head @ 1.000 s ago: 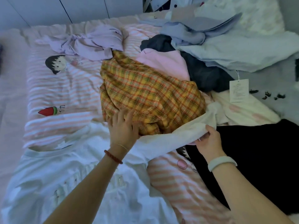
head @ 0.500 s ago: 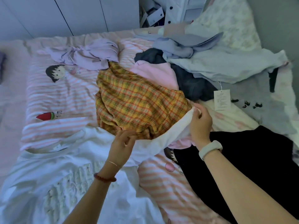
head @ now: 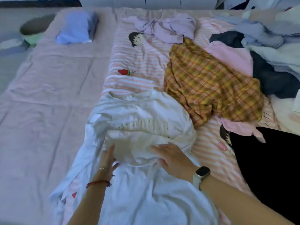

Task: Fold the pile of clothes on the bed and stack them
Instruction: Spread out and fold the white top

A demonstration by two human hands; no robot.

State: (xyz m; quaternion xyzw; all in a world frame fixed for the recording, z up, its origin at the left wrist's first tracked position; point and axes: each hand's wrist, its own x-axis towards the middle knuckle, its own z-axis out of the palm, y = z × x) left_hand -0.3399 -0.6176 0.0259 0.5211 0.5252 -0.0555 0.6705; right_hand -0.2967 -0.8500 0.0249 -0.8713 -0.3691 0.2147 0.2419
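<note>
White T-shirt: lies spread on the striped sheet, near the bed's near edge, print side up. Its right sleeve, pulled out sideways half a second ago, is now folded in over the middle of the shirt.
Left hand: fingers straight, resting flat along the left edge of the folded part; it holds nothing. Earlier it sat at the edge of the plaid shirt.
Right hand: flat, palm down, pressing on the folded-in cloth; it no longer pinches the sleeve it held up before.
Plaid shirt: crumpled just right of the T-shirt, touching its shoulder, in the same spot as before.
Pink garment: partly under the plaid shirt.
Lilac garment: bunched at the far side of the sheet.
Black garment: at the right edge, apart from the T-shirt.
View: has swung left, so a folded blue piece now shows far left.
</note>
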